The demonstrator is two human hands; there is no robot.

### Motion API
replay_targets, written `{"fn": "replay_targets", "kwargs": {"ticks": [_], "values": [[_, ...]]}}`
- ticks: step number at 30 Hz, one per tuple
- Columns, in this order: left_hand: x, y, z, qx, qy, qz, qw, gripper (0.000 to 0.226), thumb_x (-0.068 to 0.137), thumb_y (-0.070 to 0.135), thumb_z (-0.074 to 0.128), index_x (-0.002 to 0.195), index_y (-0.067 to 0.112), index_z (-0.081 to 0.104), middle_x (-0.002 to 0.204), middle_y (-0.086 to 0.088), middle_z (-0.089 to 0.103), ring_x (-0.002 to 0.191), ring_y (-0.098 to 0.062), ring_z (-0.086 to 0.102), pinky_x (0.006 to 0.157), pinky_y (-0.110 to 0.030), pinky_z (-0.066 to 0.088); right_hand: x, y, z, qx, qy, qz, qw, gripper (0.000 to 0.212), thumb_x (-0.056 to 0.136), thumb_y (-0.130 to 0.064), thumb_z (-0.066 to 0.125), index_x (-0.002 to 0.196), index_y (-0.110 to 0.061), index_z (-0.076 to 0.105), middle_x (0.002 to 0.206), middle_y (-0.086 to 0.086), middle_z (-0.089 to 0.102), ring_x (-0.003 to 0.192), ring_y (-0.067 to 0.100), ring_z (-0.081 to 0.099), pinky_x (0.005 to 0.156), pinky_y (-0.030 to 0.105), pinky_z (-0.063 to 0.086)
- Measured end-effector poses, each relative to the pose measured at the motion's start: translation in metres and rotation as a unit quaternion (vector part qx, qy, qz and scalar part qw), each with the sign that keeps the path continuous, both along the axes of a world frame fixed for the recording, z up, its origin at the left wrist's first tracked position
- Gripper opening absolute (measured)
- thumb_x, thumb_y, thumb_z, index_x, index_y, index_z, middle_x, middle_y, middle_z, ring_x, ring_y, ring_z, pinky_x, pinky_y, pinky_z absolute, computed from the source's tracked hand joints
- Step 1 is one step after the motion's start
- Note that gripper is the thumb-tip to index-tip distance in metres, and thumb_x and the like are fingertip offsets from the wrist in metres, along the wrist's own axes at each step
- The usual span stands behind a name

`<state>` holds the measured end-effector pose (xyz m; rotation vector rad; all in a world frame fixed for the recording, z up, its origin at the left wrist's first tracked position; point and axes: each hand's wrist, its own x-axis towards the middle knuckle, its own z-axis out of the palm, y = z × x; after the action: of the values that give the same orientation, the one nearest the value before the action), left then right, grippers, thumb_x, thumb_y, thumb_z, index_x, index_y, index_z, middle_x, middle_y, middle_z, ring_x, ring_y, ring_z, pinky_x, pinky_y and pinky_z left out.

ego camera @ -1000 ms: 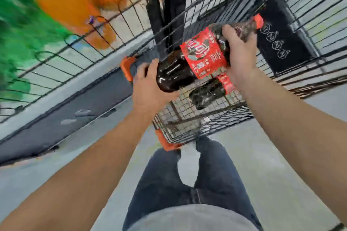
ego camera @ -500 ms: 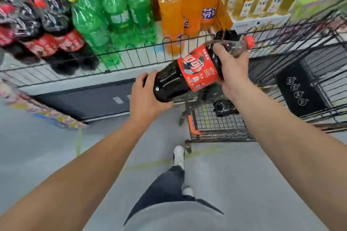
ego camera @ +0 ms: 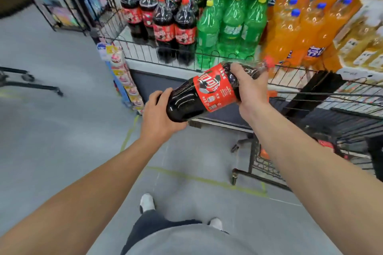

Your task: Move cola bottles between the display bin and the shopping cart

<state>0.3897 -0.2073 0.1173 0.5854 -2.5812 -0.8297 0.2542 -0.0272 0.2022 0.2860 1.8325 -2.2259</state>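
While carried level in both hands, cola bottle [ego camera: 204,91] sat mid-air between display bin [ego camera: 165,62] and shopping cart [ego camera: 323,109], cap toward cart. Left hand [ego camera: 159,119] cupped round base, fingers curled on it; right hand [ego camera: 249,87] wrapped round shoulder above label. Likely heading for bin. Best tipped upright before clearing wire rail, base set down in gap beside standing cola bottles [ego camera: 165,20], neck grip released last.

Cart [ego camera: 339,109] right of bin [ego camera: 157,56] (adjacent)
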Motion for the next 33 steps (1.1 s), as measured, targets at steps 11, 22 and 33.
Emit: {"fn": "replay_targets", "kwargs": {"ticks": [11,22,33], "values": [[0.083,-0.186,-0.001,0.071,0.026,0.052,0.996,0.098,0.057,0.032,0.090,0.143,0.026,0.045,0.132,0.005,0.043,0.115,-0.016,0.055,0.092,-0.027,0.047,0.066,-0.217,0.002,0.019,0.029,0.043,0.998,0.061,0.078,-0.027,0.087,0.125,-0.025,0.048,0.113,0.001,0.071,0.093,0.021,0.076,0.086,0.047,0.063],[0.063,-0.313,-0.007,0.088,0.012,0.035,0.995,0.096,0.055,0.035,0.088,0.141,0.027,0.046,0.133,0.003,0.042,0.116,-0.020,0.056,0.095,-0.038,0.052,0.050,-0.339,0.000,0.038,0.015,0.024,0.999,0.063,0.081,-0.026,0.087,0.129,-0.021,0.047,0.112,0.000,0.071,0.092,0.017,0.075,0.085,0.043,0.064],[-0.085,-0.416,-0.017,0.084,0.002,0.002,0.996,0.101,0.056,0.033,0.092,0.145,0.024,0.044,0.135,0.002,0.041,0.118,-0.014,0.051,0.099,-0.028,0.046,-0.086,-0.428,-0.011,0.034,0.029,-0.009,0.999,0.055,0.080,-0.023,0.086,0.121,-0.023,0.050,0.108,-0.003,0.070,0.087,0.011,0.074,0.073,0.031,0.062]]}}
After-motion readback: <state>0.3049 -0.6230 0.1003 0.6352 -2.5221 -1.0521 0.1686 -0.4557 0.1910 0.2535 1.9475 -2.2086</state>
